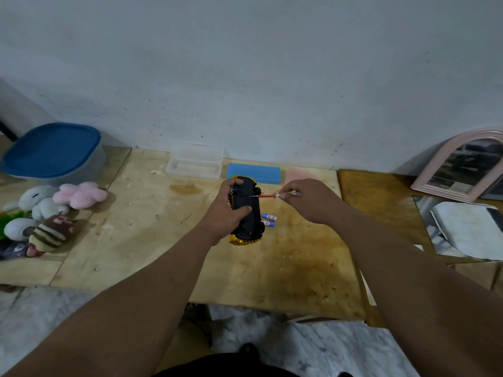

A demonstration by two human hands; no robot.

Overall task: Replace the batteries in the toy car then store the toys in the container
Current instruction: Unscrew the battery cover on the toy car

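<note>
My left hand (227, 210) grips a yellow toy car (249, 210), turned so its black underside faces me, above the middle of the wooden table (152, 235). My right hand (307, 200) pinches a small red-handled screwdriver (265, 196). Its tip touches the car's underside near the far wheels. Two small blue-and-white batteries (269, 219) lie on the table just right of the car. A grey container with a blue lid (53, 153) stands shut at the far left. Several plush toys (51, 213) lie in front of it.
An open clear plastic case (194, 164), a blue box (254, 173) and a pink cloth (298, 175) sit along the wall behind the car. A pink-framed mirror (460, 165) leans at the right, over a flat mirror with a white sheet (468, 229).
</note>
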